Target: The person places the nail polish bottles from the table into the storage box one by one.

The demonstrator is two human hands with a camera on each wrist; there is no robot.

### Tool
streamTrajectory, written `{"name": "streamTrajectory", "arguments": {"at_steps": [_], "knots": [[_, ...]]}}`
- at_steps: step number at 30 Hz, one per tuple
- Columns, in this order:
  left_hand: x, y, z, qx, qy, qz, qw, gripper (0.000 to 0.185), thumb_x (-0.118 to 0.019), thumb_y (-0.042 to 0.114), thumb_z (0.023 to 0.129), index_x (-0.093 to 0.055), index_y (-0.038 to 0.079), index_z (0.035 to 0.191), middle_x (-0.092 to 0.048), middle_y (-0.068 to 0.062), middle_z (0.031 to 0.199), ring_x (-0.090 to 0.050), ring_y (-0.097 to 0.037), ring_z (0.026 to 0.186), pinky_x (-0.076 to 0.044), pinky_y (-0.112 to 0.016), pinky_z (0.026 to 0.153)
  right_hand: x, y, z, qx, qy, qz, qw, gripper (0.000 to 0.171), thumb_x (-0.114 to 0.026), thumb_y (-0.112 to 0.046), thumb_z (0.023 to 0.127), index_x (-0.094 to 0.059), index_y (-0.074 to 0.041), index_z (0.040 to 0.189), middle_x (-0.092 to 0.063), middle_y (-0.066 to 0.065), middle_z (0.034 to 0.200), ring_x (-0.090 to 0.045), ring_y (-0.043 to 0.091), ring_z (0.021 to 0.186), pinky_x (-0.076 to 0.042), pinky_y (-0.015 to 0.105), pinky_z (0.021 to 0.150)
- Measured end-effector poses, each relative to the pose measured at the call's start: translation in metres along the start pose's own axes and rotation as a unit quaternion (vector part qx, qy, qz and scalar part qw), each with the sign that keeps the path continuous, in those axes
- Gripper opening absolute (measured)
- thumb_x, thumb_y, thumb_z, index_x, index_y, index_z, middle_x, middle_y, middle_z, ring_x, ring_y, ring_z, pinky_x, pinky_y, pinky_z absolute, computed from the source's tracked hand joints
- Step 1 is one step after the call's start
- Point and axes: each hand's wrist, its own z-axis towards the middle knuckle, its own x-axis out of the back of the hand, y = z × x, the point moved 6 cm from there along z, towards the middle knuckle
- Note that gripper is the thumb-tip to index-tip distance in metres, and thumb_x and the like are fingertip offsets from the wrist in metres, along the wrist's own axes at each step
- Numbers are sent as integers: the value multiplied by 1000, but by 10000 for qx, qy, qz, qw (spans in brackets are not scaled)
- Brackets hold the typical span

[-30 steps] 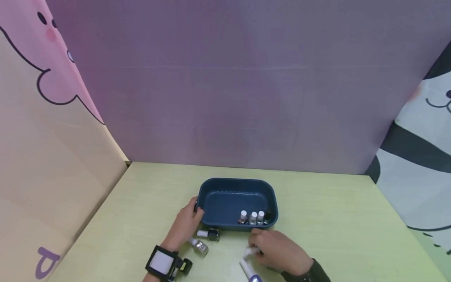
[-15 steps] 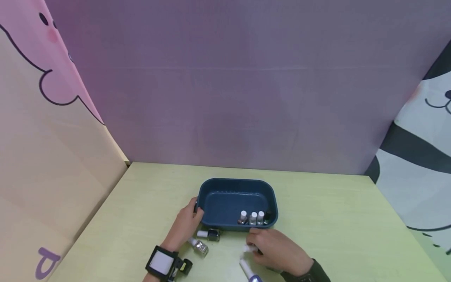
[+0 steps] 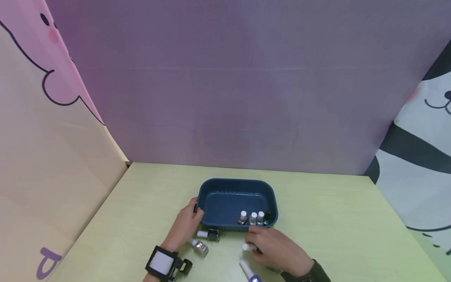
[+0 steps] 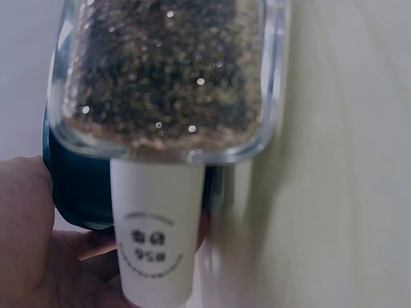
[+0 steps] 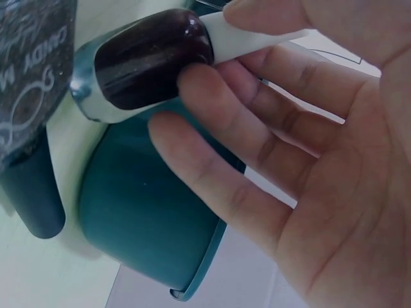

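A dark blue rectangular bin (image 3: 225,201) stands on the table. My left hand (image 3: 184,222) grips its left end, thumb over the rim. Between the thumb and fingers of my right hand (image 3: 276,248), close to the bin's front wall, is a nail polish bottle (image 5: 151,61) with dark polish and a white cap, pinched by the cap. Inside the bin, several nail polish bottles (image 3: 253,217) stand in the front right corner, white caps up beside a black one. A glittery nail polish bottle (image 4: 164,77) looms near the left wrist camera, its white cap toward my left hand.
On the table before the bin lie a black nail polish bottle (image 3: 213,234), a glittery silver one (image 3: 201,248) and a purple one (image 3: 251,271) with a long white cap. A dark-capped bottle (image 5: 29,90) with lettering shows by the right wrist. A purple curtain (image 3: 225,86) hangs behind the table.
My right hand has edged slightly up and left toward the bin with the nail polish bottle. My left hand keeps its grip on the bin, which stays in place.
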Motion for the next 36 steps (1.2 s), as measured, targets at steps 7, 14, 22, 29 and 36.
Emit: {"name": "streamTrajectory", "arguments": {"at_steps": [7, 14, 22, 29, 36], "knots": [[0, 0, 0, -12, -16, 13, 10000, 49, -47, 23, 102, -41, 10, 149, -57, -1, 82, -48, -13, 62, -38, -27, 52, 0, 0, 1, -51, -81, 139, 9999, 14, -73, -11, 81, -70, -15, 94, -50, -11, 85, -42, -1, 69, -41, 17, 61], [-1, -1, 0, -1, -28, 3, 10000, 49, -47, 23, 102, -41, 11, 149, -57, -1, 82, -48, -13, 61, -38, -27, 52, 2, -1, 1, -46, -101, 298, 9995, 13, -72, -8, 82, -69, -13, 94, -52, -10, 86, -43, -1, 70, -43, 16, 62], [0, 0, 0, -67, 20, 5, 10000, 48, -47, 21, 102, -42, 9, 148, -59, -2, 87, -48, -13, 63, -38, -26, 52, 4, -2, 1, 0, -27, 337, 9994, 14, -72, -7, 81, -69, -13, 93, -55, -9, 88, -44, -2, 71, -44, 16, 61], [0, 1, 0, -90, 64, 44, 9999, 47, -47, 21, 102, -43, 9, 147, -59, -3, 87, -49, -12, 63, -39, -26, 52, 5, -2, 1, -29, 30, 330, 9994, 18, -71, -5, 79, -67, -12, 95, -60, -5, 94, -47, -2, 73, -46, 16, 62], [0, -1, 1, -144, 18, 16, 9999, 47, -47, 19, 102, -42, 9, 148, -59, -4, 88, -49, -13, 64, -39, -27, 53, 5, 0, 1, -136, -51, 407, 9991, 20, -71, -6, 80, -65, -12, 98, -59, -5, 96, -45, 0, 71, -44, 18, 62]]}}
